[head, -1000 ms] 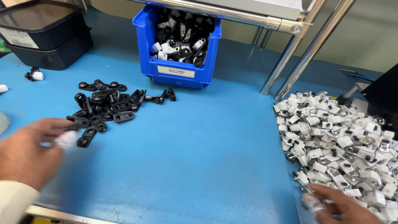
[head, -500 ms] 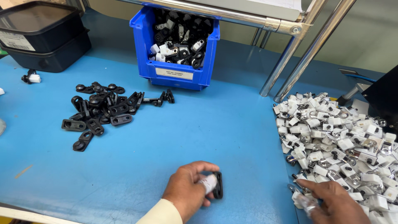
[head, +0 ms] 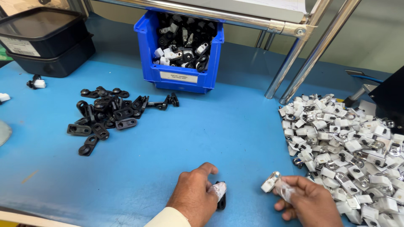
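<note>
My left hand (head: 195, 195) rests low in the middle of the blue table (head: 202, 134) and grips a small black plastic part (head: 221, 201) between thumb and taped finger. My right hand (head: 307, 201) is just to its right, holding a small white clip with a metal ring (head: 269, 183) at its fingertips. The two hands are a short gap apart. A large heap of white clips with metal rings (head: 349, 143) lies right beside my right hand. A loose pile of black plastic parts (head: 105, 113) lies on the left of the table.
A blue bin (head: 181, 71) with mixed black and white parts stands at the back centre. Dark stacked trays (head: 42, 38) sit at the back left. Slanted metal poles (head: 303, 63) rise behind the white heap. A black object (head: 389, 98) is at the right edge.
My left hand moved from the black pile on the left to the front centre with a black part. My right hand lifted a white clip off the heap toward it.
</note>
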